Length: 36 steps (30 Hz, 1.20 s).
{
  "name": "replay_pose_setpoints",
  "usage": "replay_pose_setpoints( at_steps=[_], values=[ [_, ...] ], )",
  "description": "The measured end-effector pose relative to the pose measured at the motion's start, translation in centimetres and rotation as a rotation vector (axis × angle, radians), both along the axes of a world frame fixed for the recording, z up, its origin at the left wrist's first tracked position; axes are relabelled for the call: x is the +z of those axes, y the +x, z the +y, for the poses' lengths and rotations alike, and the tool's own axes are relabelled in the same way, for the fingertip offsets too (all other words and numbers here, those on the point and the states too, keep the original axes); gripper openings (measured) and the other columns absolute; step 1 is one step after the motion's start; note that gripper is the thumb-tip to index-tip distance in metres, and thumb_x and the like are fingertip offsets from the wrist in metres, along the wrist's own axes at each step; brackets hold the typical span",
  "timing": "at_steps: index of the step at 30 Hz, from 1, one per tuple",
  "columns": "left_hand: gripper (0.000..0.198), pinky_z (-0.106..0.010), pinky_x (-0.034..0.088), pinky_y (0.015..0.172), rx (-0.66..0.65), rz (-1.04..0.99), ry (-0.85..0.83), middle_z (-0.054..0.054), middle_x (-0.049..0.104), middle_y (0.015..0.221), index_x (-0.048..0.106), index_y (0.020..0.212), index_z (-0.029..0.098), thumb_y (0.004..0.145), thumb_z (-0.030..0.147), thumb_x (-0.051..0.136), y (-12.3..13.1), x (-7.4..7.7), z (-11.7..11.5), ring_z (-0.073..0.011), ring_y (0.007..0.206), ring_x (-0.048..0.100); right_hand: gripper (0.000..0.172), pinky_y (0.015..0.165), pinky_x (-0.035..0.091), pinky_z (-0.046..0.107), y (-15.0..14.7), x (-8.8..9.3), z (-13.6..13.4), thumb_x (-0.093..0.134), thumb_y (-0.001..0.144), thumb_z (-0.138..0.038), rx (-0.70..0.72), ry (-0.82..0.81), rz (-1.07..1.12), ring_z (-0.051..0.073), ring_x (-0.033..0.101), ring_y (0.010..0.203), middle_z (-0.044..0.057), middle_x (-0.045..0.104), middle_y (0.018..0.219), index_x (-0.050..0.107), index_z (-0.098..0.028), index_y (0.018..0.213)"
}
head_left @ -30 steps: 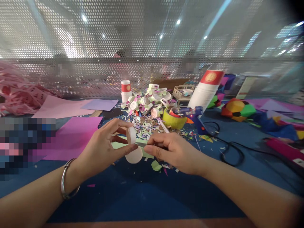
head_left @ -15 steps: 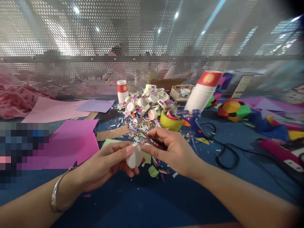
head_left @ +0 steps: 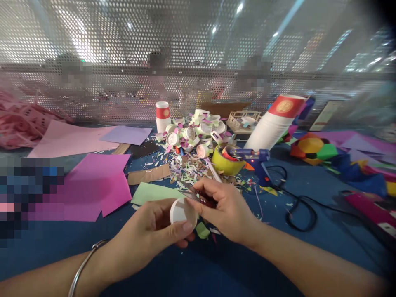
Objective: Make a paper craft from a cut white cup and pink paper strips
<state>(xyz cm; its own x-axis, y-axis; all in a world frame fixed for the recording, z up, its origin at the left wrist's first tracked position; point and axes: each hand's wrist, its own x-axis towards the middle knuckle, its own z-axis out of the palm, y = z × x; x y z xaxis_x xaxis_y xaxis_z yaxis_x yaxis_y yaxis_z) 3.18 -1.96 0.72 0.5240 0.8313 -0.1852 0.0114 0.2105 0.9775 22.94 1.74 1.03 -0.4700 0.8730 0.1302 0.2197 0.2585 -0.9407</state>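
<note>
My left hand (head_left: 161, 231) grips a small round white paper cup piece (head_left: 179, 212), thumb across its flat face and fingers behind it. My right hand (head_left: 227, 210) is closed around a dark-handled cutting tool (head_left: 201, 197) with a pointed metal blade, whose tip is just above the cup piece's upper rim. Whether blade and paper touch, I cannot tell. Behind the hands lie a light green paper sheet (head_left: 154, 193) and scattered paper scraps (head_left: 188, 171). A green scrap (head_left: 202, 231) lies just under the right hand.
Further back are a pile of small paper cup pieces (head_left: 198, 132), a short cup stack (head_left: 162, 117) and a tall leaning one (head_left: 272, 123). A blue glue gun (head_left: 255, 156) rests by a yellow-green bowl (head_left: 227, 163), its black cord (head_left: 305, 198) trailing right. Magenta paper (head_left: 95, 185) lies left.
The cup piece has turned so its round face shows more, and my left thumb has shifted down onto it. Both hands sit slightly lower and further right in view.
</note>
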Motion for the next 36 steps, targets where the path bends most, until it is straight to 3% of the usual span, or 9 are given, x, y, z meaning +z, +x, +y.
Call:
replay_pose_setpoints(
  at_steps=[4,10,16,24,31,36],
  values=[
    [0.03,-0.025,0.052,0.066,0.054,0.111,0.107,-0.005,0.067,0.081,0.068,0.089,0.015,0.093,0.042,0.058,-0.2,-0.3,0.2,-0.0154,0.073,0.063,0.018,0.05,0.031,0.022,-0.3,-0.2,0.2,0.069,0.082,-0.029,0.021,-0.064,0.026,0.008,0.036,0.055,-0.006,0.045,0.063,0.056,-0.019,0.076],
    [0.02,-0.026,0.053,0.061,0.104,0.09,0.043,-0.002,0.066,0.076,0.062,0.088,0.016,0.092,0.035,0.059,-0.2,-0.8,0.7,-0.0151,0.068,0.064,0.02,0.054,0.034,0.023,-0.7,-0.7,0.6,0.068,0.083,-0.03,0.061,-0.229,0.089,0.009,0.041,0.061,-0.004,0.047,0.066,0.054,-0.018,0.075],
    [0.03,-0.026,0.053,0.059,0.095,0.118,0.023,-0.002,0.067,0.073,0.058,0.085,0.017,0.094,0.045,0.056,-0.2,-0.9,0.6,-0.0151,0.064,0.065,0.021,0.05,0.03,0.021,-0.8,-0.9,0.7,0.074,0.078,-0.03,0.086,-0.352,0.151,0.007,0.036,0.055,-0.006,0.046,0.063,0.058,-0.017,0.075],
    [0.033,-0.026,0.053,0.057,0.081,0.129,-0.006,-0.003,0.068,0.07,0.059,0.083,0.017,0.092,0.048,0.058,-0.2,-0.7,0.8,-0.0173,0.062,0.068,0.028,0.052,0.033,0.02,-0.8,-1.0,0.9,0.082,0.07,-0.035,0.068,-0.511,0.252,0.007,0.044,0.058,-0.004,0.054,0.064,0.062,-0.015,0.075],
    [0.029,-0.025,0.05,0.058,0.045,0.127,0.049,-0.003,0.069,0.073,0.058,0.085,0.018,0.095,0.045,0.055,-0.4,-0.8,0.8,-0.015,0.063,0.063,0.025,0.039,0.017,0.02,-0.8,-1.2,0.9,0.084,0.069,-0.029,0.075,-0.64,0.316,0.002,0.023,0.039,-0.012,0.039,0.046,0.063,-0.016,0.075],
    [0.028,-0.024,0.044,0.062,0.033,0.156,0.175,-0.002,0.066,0.073,0.061,0.083,0.017,0.097,0.04,0.054,-0.7,-0.5,0.8,-0.0122,0.065,0.057,0.024,0.035,0.009,0.019,-0.7,-1.3,1.0,0.083,0.072,-0.027,0.12,-0.734,0.397,0.0,0.019,0.037,-0.012,0.04,0.046,0.062,-0.015,0.077]
  ],
)
